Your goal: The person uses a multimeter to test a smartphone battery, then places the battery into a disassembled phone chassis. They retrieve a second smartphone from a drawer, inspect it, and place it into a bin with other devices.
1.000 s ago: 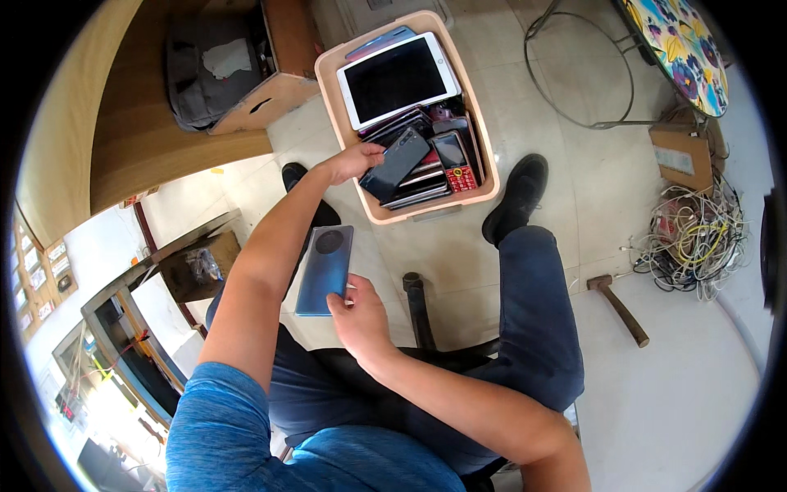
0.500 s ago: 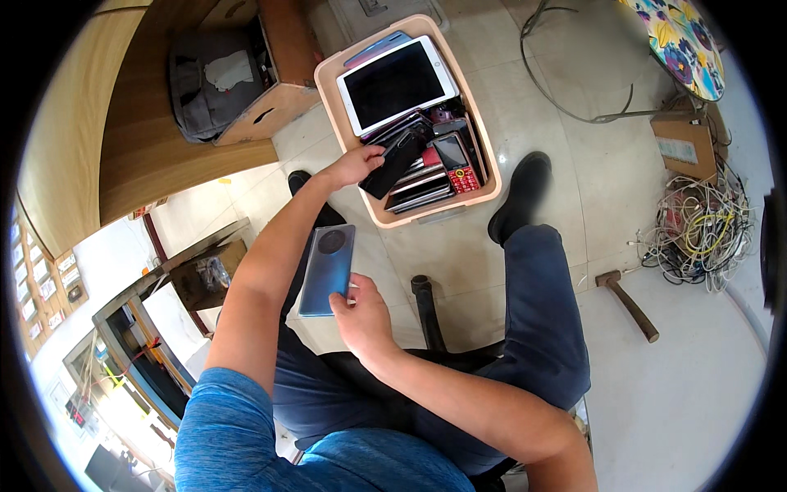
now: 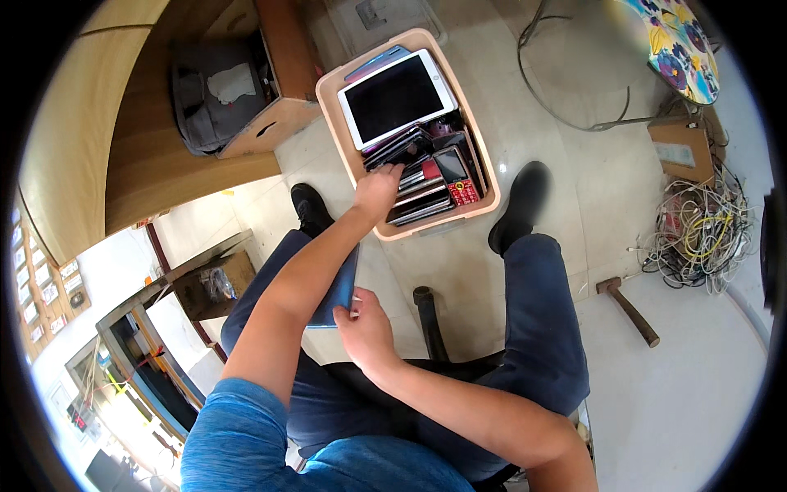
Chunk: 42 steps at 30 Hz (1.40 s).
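A pale peach plastic bin [image 3: 489, 176] stands on the floor between my feet, packed with several phones on edge and a white-framed tablet [image 3: 396, 98] on top. My left hand [image 3: 379, 190] reaches over the bin's near left side, its fingers closed on a black phone [image 3: 407, 151] among the others. Beside it lies a red keypad phone [image 3: 464, 192], face up. Over my lap my right hand [image 3: 366, 330] pinches the lower end of a blue smartphone [image 3: 336, 297]. My left forearm hides much of that phone.
A hammer [image 3: 630, 313] lies on the floor at right. Beyond it are a tangled heap of cables [image 3: 697, 238] and a cardboard box [image 3: 682, 150]. At upper left, a grey bag [image 3: 215, 102] sits beside a wooden box [image 3: 266, 129]. A chair leg [image 3: 429, 324] stands between my legs.
My left hand has moved right and slightly down, bringing the black phone in among the other phones. The left forearm now covers most of the blue smartphone, which my right hand still holds.
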Each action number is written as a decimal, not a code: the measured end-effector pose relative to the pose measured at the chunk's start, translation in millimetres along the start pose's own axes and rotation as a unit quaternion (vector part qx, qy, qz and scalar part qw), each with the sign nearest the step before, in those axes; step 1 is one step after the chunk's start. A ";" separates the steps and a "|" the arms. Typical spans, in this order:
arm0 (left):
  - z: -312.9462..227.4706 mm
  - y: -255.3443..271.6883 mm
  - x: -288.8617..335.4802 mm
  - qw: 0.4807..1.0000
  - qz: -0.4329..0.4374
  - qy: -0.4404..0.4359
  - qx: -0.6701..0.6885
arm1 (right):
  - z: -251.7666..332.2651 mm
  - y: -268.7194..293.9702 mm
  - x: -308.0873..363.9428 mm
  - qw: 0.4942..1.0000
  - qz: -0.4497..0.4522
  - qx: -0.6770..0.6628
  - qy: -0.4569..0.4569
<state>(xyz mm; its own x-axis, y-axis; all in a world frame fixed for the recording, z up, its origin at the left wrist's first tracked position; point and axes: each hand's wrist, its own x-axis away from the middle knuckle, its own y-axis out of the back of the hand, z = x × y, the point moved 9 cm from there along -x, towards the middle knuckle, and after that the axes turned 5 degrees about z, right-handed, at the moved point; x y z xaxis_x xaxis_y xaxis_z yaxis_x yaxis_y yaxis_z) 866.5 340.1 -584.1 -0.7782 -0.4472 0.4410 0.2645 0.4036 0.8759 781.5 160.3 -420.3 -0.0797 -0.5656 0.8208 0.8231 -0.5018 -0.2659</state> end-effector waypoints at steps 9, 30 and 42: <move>-25.6 21.5 -1.0 0.995 -0.060 -0.011 0.079 | -12.2 -6.4 7.6 0.998 0.036 0.033 -0.029; -76.4 -70.2 -60.2 0.714 0.050 0.249 0.653 | 0.4 -14.4 8.8 0.996 0.040 0.033 0.070; -6.8 -18.6 -22.6 0.561 0.009 0.229 0.795 | -0.9 -17.0 15.7 0.995 0.057 0.043 -0.068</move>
<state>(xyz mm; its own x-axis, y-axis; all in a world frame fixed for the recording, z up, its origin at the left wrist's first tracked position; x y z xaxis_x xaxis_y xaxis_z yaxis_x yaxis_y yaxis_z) 883.1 337.3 -609.0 -0.4588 -0.4421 0.7708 -0.8566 0.4506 -0.2515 765.7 159.3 -403.4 0.0891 -0.5195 0.8498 0.8675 -0.3788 -0.3225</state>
